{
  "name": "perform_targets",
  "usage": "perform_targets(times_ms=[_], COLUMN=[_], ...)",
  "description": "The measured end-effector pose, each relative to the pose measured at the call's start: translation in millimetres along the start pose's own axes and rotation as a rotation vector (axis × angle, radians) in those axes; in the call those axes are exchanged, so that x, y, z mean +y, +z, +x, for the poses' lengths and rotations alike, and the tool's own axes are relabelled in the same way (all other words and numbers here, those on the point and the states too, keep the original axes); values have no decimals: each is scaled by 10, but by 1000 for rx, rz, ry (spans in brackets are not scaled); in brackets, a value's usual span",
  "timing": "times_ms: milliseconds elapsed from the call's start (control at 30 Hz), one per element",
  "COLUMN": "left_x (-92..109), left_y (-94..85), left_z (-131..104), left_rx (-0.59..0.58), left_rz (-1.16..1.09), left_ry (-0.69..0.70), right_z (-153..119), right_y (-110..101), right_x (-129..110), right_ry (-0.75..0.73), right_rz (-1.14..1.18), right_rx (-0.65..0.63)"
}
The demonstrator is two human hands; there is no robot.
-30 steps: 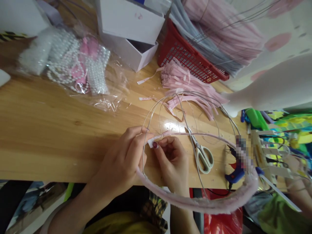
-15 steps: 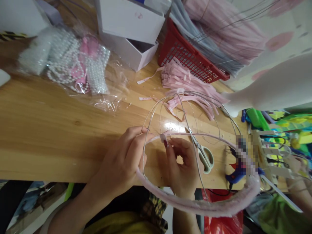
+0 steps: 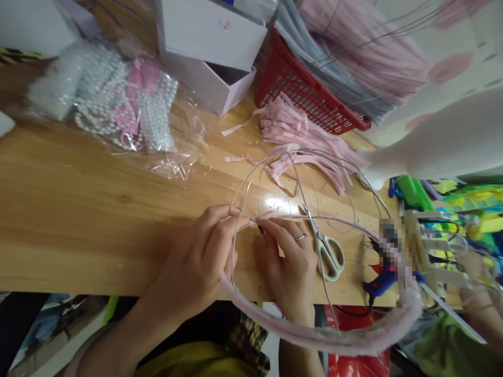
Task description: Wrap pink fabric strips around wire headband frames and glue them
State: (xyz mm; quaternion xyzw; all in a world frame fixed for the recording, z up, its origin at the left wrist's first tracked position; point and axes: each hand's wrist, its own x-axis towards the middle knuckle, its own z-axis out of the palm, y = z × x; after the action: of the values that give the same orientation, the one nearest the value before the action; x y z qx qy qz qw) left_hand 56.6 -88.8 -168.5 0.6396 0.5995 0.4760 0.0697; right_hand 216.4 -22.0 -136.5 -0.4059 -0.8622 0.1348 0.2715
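A large ring wrapped in pink fabric (image 3: pixel 314 340), with thin silver wires arching over it, is held above the table's front part. My left hand (image 3: pixel 212 246) is closed on the ring's left side, thumb hidden. Close beside it my right hand (image 3: pixel 288 251), wearing a ring on one finger, pinches the end of the pink strip wound on the frame; the pinched bit is mostly covered by the fingertips. Scissors (image 3: pixel 332 256) with pale handles lie on the table just right of my right hand, partly behind the wires.
A blue glue gun (image 3: pixel 379 283) is at the right, beyond the scissors. Pink strips (image 3: pixel 291 120) lie before a red basket (image 3: pixel 310 89). Bagged pearl strings (image 3: pixel 153 115) and white boxes (image 3: pixel 212 36) are at the back left. Another person's arm (image 3: pixel 481 314) shows at far right.
My right fingers have closed in toward my left fingertips, and the white strip end that showed between them is now covered. The ring has shifted slightly.
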Motion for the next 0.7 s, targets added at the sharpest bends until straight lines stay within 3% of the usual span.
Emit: perform_targets(times_ms=[333, 633, 700], left_x=[44, 34, 28], left_y=[-52, -49, -42], left_z=[61, 47, 43], left_rx=[17, 8, 5], left_rz=[37, 21, 17], left_ry=[27, 20, 13], right_z=[39, -79, -112], right_y=[18, 16, 26], right_x=[-43, -60, -75], right_ry=[-9, -46, -34], right_rz=[22, 127, 156], right_rx=[-120, -125, -79])
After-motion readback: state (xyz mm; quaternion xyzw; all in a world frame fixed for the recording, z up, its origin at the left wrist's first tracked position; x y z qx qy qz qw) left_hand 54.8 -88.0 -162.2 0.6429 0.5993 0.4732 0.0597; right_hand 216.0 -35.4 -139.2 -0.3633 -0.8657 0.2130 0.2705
